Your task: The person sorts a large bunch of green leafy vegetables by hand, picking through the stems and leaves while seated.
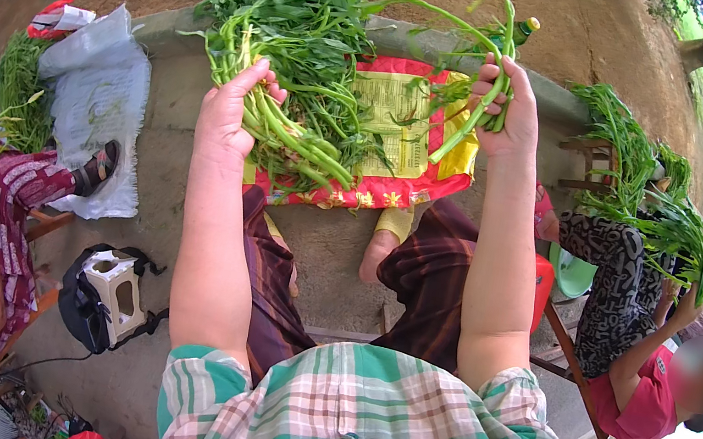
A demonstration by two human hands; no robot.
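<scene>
My left hand (pixel 241 107) is closed around a thick bunch of leafy green stems (pixel 295 140), with pale cut ends hanging to the right. My right hand (pixel 506 109) holds a few long green stems (pixel 463 137), raised apart from the bunch; one stem arches left towards the leaves. Beneath and beyond my left hand lies a large heap of leafy greens (pixel 310 10). It covers part of a red and yellow printed sack (pixel 388 128) spread on the ground in front of my feet.
A concrete curb (pixel 396 38) runs behind the sack, with a green bottle (pixel 524 31) near it. A white woven sack (pixel 99 121) and a seated person (pixel 7 232) are at left, near a black bag with a beige plastic frame (pixel 112 294). Another person (pixel 638 379) at right holds greens beside a green basin (pixel 572 270).
</scene>
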